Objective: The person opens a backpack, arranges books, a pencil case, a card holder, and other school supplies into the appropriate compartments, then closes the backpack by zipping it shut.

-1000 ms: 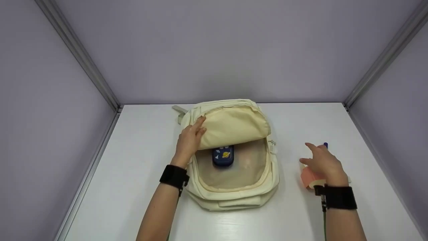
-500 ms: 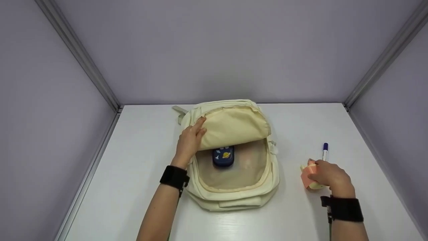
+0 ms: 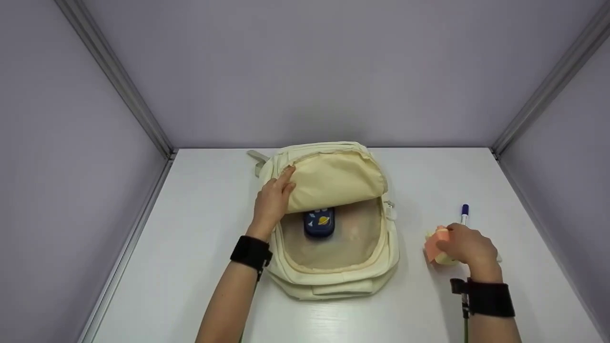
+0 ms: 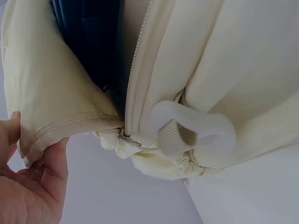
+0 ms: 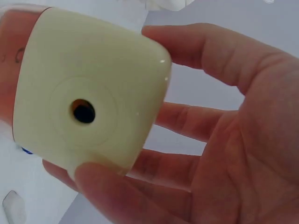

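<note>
My left hand (image 3: 270, 202) pinches the edge of the cream backpack's front flap (image 3: 338, 181) and holds it folded back. In the left wrist view, thumb and fingers grip the flap's zipper-taped edge (image 4: 60, 128). Inside the open backpack (image 3: 333, 278) sits a dark blue case (image 3: 319, 224) with a yellow planet print, its upper part under the flap. My right hand (image 3: 472, 245) grips a cream and coral pencil sharpener (image 3: 434, 247). The right wrist view shows the round hole in the sharpener's cream face (image 5: 117, 60), with thumb and fingers around its sides.
A white marker with a dark blue cap (image 3: 465, 209) lies just beyond my right hand, partly hidden by it. Some small pale thing (image 3: 499, 257) shows at that hand's right side. Grey walls enclose the white table (image 3: 205, 190) at the back and sides.
My right hand has come down from hovering over the pencil sharpener and taken hold of it; the sharpener has shifted slightly left and tilted. My left hand stays on the flap.
</note>
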Demonstrator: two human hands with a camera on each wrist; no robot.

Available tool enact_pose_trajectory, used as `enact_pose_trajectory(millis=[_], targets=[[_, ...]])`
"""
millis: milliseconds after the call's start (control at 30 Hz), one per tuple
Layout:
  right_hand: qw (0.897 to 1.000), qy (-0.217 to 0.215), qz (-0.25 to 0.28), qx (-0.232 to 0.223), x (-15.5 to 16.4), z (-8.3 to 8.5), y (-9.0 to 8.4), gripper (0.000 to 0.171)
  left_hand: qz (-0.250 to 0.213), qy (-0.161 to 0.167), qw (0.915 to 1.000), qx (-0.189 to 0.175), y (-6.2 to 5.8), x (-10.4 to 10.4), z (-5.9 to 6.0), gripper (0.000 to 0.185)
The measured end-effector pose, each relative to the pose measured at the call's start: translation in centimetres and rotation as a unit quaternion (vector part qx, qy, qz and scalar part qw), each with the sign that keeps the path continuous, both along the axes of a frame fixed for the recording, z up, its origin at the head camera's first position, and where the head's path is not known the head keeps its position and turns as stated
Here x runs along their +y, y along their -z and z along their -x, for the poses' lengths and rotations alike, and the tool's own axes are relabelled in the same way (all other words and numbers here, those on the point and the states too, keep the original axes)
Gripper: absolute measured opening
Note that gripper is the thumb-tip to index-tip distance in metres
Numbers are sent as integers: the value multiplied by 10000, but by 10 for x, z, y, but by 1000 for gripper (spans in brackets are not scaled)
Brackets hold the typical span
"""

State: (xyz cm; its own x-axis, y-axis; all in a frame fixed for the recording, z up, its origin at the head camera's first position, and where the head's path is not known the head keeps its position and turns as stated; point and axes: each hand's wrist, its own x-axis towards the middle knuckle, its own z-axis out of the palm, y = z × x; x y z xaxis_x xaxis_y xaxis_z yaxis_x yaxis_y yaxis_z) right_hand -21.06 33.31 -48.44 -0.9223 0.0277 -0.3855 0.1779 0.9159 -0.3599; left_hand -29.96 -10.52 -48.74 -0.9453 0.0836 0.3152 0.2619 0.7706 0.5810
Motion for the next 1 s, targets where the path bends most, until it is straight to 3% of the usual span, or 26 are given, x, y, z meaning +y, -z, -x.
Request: enact_pose_trajectory(millis=[167, 300, 467, 600, 800, 1000], targets=[[9967, 233, 530, 570, -13, 1, -9, 69, 78, -121, 9997, 191, -1, 4, -2, 43], [9841, 510, 1478, 845, -27, 4, -14, 72, 235, -260, 9987, 381, -5, 9, -2, 42], [9441, 654, 3104, 898, -50, 9, -12, 70, 404, -385, 9933, 1008, -8, 13, -2, 39], [9102, 697, 4038, 608, -75, 14, -2, 65, 351, -453, 9873, 1481, -12, 15, 0, 37], [8665, 964, 4897, 107, -114, 25, 18, 63, 78, -554, 9800, 1911, -17, 17, 3, 35], [8264, 1508, 5424, 74, -144, 37, 34, 65, -7, -692, 9772, 2009, -23, 16, 5, 34]])
